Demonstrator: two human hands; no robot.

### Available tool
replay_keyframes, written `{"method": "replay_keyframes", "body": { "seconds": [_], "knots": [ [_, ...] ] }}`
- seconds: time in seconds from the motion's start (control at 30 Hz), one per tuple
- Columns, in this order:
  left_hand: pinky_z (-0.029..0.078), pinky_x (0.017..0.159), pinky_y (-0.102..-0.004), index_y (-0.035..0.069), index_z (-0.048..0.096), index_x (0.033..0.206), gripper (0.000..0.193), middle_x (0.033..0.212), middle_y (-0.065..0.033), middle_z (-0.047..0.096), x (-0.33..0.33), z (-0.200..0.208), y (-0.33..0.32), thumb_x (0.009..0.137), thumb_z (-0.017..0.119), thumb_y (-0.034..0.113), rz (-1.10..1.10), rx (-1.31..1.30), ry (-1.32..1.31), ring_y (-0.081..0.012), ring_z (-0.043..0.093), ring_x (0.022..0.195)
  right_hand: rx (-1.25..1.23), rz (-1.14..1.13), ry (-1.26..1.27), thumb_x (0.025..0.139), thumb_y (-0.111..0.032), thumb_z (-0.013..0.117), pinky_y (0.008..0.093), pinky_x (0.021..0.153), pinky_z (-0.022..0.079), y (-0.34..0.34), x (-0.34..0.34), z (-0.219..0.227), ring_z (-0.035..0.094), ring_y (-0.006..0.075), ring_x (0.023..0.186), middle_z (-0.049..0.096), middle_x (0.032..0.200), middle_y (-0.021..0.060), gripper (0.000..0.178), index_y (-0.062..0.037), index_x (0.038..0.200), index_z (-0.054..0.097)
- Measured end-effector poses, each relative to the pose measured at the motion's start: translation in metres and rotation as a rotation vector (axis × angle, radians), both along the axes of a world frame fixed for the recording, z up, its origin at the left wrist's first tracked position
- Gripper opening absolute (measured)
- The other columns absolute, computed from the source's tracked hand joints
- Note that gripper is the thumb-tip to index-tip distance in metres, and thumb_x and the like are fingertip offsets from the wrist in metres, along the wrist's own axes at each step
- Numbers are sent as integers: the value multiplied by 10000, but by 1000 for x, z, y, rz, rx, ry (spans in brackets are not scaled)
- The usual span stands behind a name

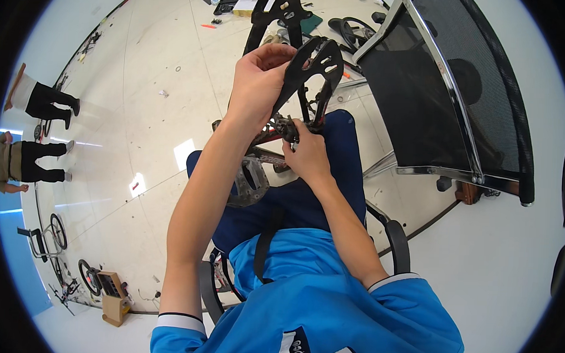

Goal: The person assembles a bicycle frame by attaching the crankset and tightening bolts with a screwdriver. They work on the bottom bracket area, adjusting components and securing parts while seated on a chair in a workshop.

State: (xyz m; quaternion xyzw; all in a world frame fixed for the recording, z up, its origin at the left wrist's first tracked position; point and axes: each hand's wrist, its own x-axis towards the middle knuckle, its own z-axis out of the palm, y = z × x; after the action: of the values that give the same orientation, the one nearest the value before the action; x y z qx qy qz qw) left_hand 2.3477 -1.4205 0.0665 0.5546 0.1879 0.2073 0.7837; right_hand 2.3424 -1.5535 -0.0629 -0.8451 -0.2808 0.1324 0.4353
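Observation:
A black bicycle frame (290, 77) with flat, slotted metal plates stands between my knees. My left hand (259, 82) is closed on the edge of its nearer plate, the fingertips partly hidden behind it. Lower down, my right hand (309, 154) is closed around a small dark mechanical part (288, 129) by the crank area; its exact kind is hard to make out. Below my left wrist, a grey platform pedal (250, 183) rests against my thigh. Part of the frame is hidden by my left forearm.
To the right stands a chrome-framed black mesh chair (415, 106). Tools and a black tool case (230, 1) lie on the tiled floor ahead, near a wheel (353, 33). At the left are two people (43, 159), a bicycle (50, 243) and a cardboard box (113, 310).

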Motion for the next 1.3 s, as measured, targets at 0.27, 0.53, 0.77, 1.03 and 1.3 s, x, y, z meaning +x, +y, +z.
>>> {"method": "replay_keyframes", "body": {
  "seconds": [0.27, 0.53, 0.77, 1.03, 1.3],
  "knots": [
    [528, 823, -228, -23, 632, 1017, 202, 980, -86, 671, 0, 0, 4, 827, 698, 2, -40, 20, 57, -126, 655, 882, 203, -20, 12, 734, -110, 691, 330, 596, 522, -31, -3, 42, 655, 274, 606, 654, 713, 136, 387, -19, 1106, 629],
    [515, 748, -232, -28, 631, 973, 162, 907, -83, 674, 4, -1, 6, 825, 693, -12, -28, 6, 50, -113, 639, 811, 383, -103, 541, 778, -60, 720, 228, 420, 403, -110, -12, 69, 488, 57, 443, 529, 647, 5, 406, -24, 1172, 624],
    [507, 716, -227, -20, 634, 974, 199, 899, -81, 685, 6, 0, 5, 802, 729, 8, -42, -11, 52, -110, 639, 792, 1010, -257, 1132, 860, -26, 570, 205, 263, 234, -177, 11, 86, 254, 42, 317, 276, 520, -59, 116, -93, 944, 526],
    [516, 797, -233, -31, 626, 1014, 216, 986, -105, 692, 2, 0, 4, 815, 708, -14, -63, 8, 44, -129, 649, 869, 1237, 61, 1083, 980, -192, 475, 210, 276, 251, -134, 84, 91, 248, 38, 323, 268, 500, -71, 300, 77, 911, 588],
    [560, 944, -386, -34, 568, 1000, 127, 1031, -132, 615, -1, 0, 3, 880, 609, -29, -76, 38, 78, -243, 649, 1016, 1190, -4, 1292, 929, -141, 572, 197, 274, 247, -82, 107, 104, 270, 29, 332, 319, 512, -58, 325, -98, 635, 440]
  ]
}}
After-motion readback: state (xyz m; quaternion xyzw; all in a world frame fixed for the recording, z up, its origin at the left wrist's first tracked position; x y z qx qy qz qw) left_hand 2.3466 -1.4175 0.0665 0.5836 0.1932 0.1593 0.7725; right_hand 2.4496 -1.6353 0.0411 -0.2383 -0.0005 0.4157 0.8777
